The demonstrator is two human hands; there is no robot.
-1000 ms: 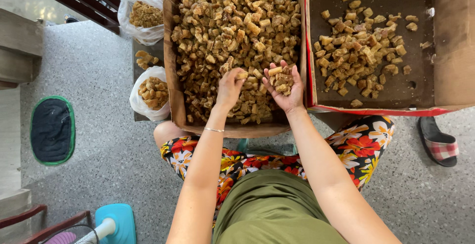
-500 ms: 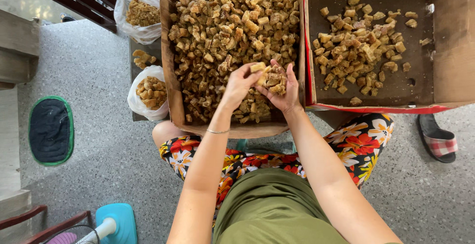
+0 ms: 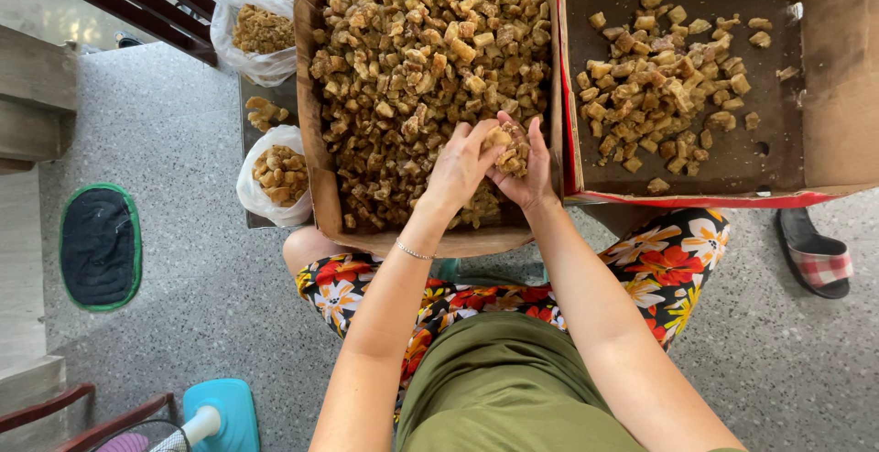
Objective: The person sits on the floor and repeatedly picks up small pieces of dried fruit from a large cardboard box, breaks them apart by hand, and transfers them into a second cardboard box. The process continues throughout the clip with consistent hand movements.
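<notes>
Left hand [image 3: 461, 170] and right hand [image 3: 524, 173] cupped together, fingers [image 3: 482, 131] curled around clump of chunks [image 3: 509, 145]. Full box [image 3: 311, 122] beneath fingers; sparse box [image 3: 829, 58] right of fingers. Chunks likely light, sticky, crumbly; pinch singly at edges.

Setting: a home porch or yard used for small-scale food sorting, not a factory. Evidence: speckled terrazzo floor [image 3: 165, 141]; dark doormat with green edge [image 3: 99, 247] at left; stone step [image 3: 37, 95] at upper left; checked slipper [image 3: 818, 260] at right edge; blue fan base [image 3: 220, 413] at lower left. Two plain cardboard boxes [image 3: 316, 159] of golden-brown chunks [image 3: 421, 49] at top, with filled plastic bags [image 3: 252, 31] beside them at upper left.
</notes>
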